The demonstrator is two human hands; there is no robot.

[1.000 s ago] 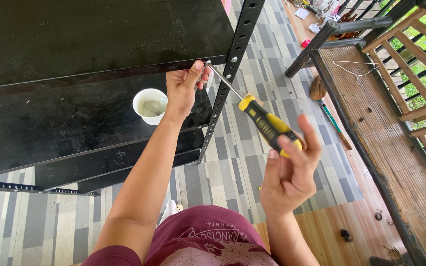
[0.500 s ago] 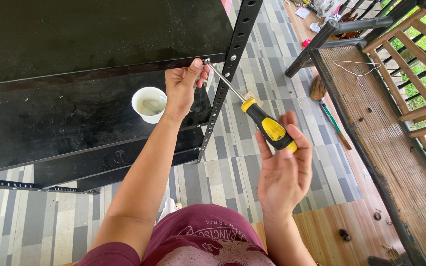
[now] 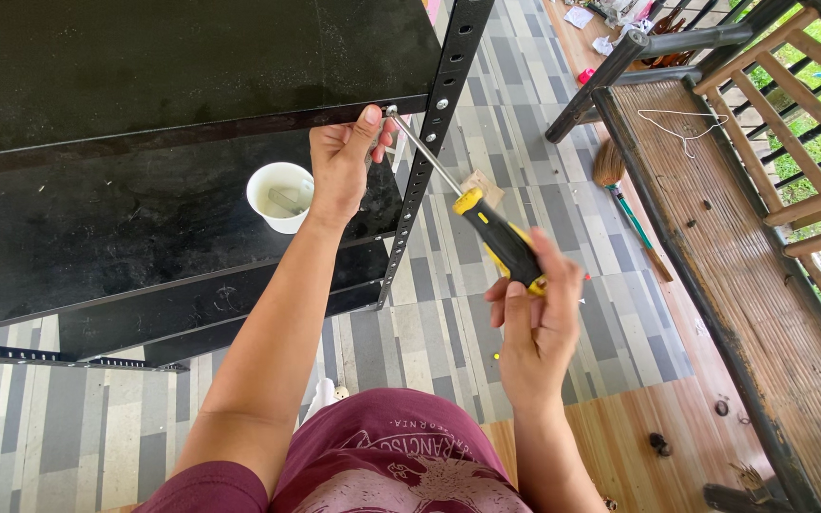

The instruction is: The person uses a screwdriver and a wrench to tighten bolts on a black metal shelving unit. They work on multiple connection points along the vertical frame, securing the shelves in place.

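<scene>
Right hand [image 3: 536, 321] wraps the rear of the screwdriver [image 3: 501, 239], fingers closed around the yellow-and-black handle; grip sits far back, near the butt. Shaft runs up and left, tip meeting a screw [image 3: 392, 111] at the front edge of the upper black shelf [image 3: 192, 57], just beside the perforated upright post [image 3: 434, 142].

Left hand [image 3: 342, 163] is up at that same corner, thumb raised and pressed against the shelf edge next to the tip, fingers curled under the lip. Closed on the shelf edge, not on the tool. I cannot tell whether it also pinches a nut behind the panel.

Risks, as I judge them:
- Tip slip. Shaft meets the screw at a slant and my grip is far from the tip, so side load could cam the tip out of the screw head.
- If it slips, my left thumb lies just beside the line of travel and could be struck.
- Scratching of the black paint around the hole from the same cause.
- White cup [image 3: 280, 195] stands on the lower shelf [image 3: 97, 247] near my left wrist; a jolt of that forearm could tip it.

Broom [image 3: 624, 195] lies on the tiled floor [image 3: 486, 332] against the wooden bench [image 3: 715, 209], well apart from the work.
</scene>
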